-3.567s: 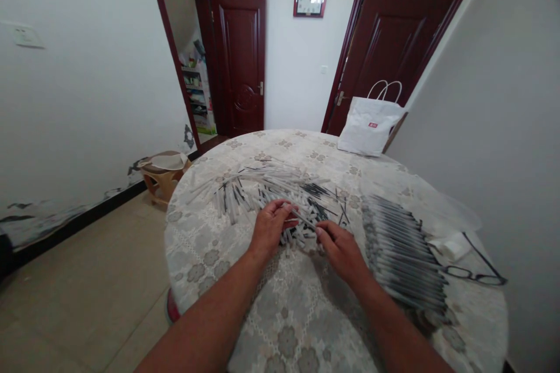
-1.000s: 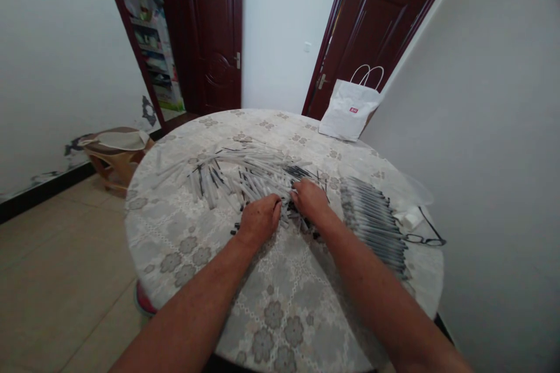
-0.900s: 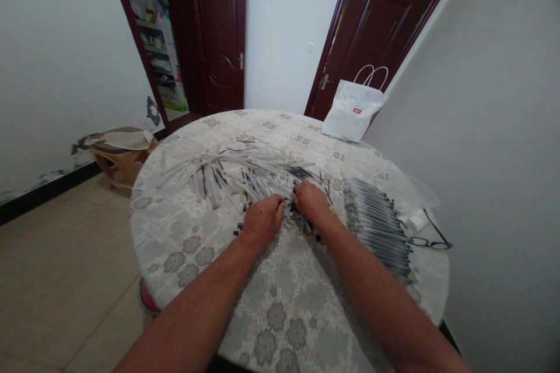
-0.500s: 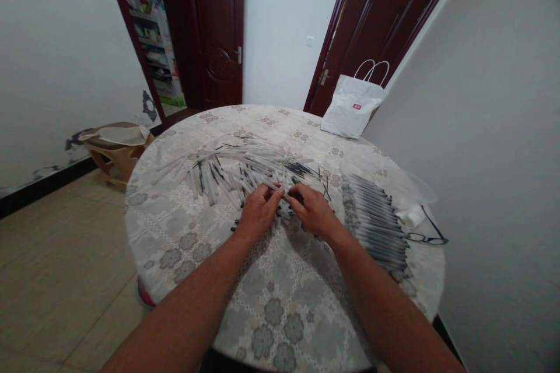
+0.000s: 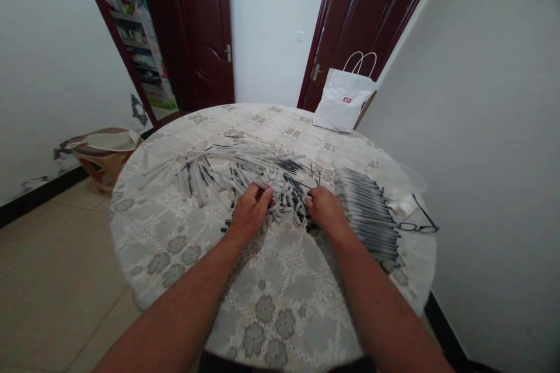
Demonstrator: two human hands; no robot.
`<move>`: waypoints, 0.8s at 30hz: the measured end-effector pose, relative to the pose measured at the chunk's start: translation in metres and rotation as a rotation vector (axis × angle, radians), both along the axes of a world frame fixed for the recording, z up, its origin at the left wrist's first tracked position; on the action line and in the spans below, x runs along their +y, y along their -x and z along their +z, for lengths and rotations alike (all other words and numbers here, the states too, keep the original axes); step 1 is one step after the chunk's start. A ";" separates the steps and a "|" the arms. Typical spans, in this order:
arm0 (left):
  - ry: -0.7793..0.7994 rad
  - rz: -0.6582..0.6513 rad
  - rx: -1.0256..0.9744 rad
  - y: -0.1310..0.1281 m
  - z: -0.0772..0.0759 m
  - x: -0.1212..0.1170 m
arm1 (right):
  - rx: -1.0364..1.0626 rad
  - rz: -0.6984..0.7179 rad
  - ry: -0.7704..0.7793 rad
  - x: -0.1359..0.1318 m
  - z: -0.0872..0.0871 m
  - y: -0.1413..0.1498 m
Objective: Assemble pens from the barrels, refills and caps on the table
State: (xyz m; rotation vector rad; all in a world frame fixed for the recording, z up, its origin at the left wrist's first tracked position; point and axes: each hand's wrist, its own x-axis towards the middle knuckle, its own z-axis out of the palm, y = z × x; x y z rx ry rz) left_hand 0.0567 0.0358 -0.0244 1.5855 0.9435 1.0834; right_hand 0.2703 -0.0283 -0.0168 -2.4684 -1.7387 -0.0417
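Observation:
A loose heap of pale pen barrels and black pen parts (image 5: 245,172) lies in the middle of a round table (image 5: 271,303) with a flowered lace cloth. My left hand (image 5: 250,211) rests on the heap's near edge, fingers curled round a pale barrel. My right hand (image 5: 326,210) is at the heap's right end, knuckles up, fingers curled down among small black parts; what they hold is hidden. Just right of it lies a neat row of assembled pens (image 5: 367,213).
A pair of glasses (image 5: 415,222) and a small white object lie at the table's right edge beside clear plastic. A white paper bag (image 5: 343,99) stands at the far side against the wall. A low stool (image 5: 102,154) stands left on the floor; dark doors are behind.
My hands were together over the heap half a second ago; they have moved apart, the right one toward the row of pens. The view has tilted down slightly.

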 end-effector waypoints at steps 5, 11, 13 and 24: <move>-0.031 -0.001 0.031 0.000 0.000 -0.001 | -0.039 0.020 0.074 0.001 -0.001 0.014; -0.038 0.003 0.059 -0.001 0.001 -0.002 | -0.042 0.057 0.126 0.000 0.000 0.018; -0.023 0.000 0.035 -0.001 0.000 -0.002 | -0.032 0.058 0.134 -0.001 0.001 0.020; 0.229 -0.052 -0.341 -0.004 0.005 0.001 | 0.247 0.163 -0.246 -0.002 0.009 0.022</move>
